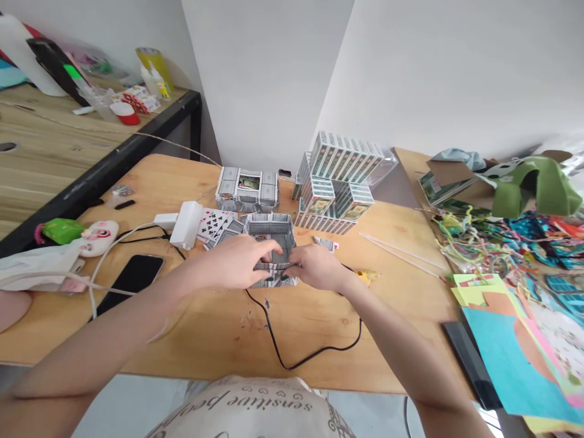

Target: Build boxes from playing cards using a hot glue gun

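A small open-topped box made of folded playing cards [288,226] stands on the table in front of me. My left hand [241,258] is at its near left side, with one finger reaching inside and the thumb outside, closing on the near wall. At the near right corner, my right hand [316,265] pinches the same wall's top edge. The fingertips are partly hidden. Behind it sits a finished-looking card box [249,187] with a closed top. Loose playing cards [213,224] lie beside my left hand, and a small card piece [325,244] lies near my right.
Stacked card packs [337,182] stand at the back right. A white charger block [186,225], a phone [137,274] and cables lie left. A black cable [292,368] loops in front. A glue gun's yellow tip [364,277], white sticks [401,250] and coloured paper [506,347] are right.
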`<state>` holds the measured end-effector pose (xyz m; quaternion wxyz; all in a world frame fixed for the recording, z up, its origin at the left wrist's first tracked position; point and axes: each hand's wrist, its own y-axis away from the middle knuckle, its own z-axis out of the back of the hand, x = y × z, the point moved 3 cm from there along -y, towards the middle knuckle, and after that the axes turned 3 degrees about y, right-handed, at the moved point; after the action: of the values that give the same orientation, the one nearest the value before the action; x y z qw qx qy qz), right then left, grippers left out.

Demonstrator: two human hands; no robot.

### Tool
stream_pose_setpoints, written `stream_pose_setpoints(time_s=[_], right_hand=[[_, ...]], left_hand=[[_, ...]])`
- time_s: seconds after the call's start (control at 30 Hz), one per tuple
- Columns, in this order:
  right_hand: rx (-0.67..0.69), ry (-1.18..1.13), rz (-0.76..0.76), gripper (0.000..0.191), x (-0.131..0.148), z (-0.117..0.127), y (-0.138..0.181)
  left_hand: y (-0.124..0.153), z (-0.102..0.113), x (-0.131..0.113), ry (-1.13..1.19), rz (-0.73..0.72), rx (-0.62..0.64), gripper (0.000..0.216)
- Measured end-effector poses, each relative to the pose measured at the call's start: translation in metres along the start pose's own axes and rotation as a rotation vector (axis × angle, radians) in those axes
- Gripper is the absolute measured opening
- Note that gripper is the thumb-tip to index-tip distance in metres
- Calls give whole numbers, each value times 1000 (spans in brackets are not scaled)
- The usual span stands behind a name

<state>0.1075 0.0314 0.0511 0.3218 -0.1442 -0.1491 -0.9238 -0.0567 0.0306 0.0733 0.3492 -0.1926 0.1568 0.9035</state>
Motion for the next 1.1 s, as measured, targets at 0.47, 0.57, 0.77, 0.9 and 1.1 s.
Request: stream_pose_setpoints(time_s=[0.47,0.57,0.77,0.9,1.1], right_hand=[[-182,-141,-87,11,3,-8,5],[-205,-97,-121,14,4,-14,7],[-284,1,-135,18,9,-25,10],[-361,57,-168,21,12,-30,12],[-443,102,-180,20,16,-37,15]], left_hand=[[0,-19,27,18,42,-123,26],[0,-24,25,12,14,-133,30],[1,-34,21,-12,-7,-203,26],[1,-37,22,3,-6,-195,27],[3,-37,16,-34,0,-186,25]])
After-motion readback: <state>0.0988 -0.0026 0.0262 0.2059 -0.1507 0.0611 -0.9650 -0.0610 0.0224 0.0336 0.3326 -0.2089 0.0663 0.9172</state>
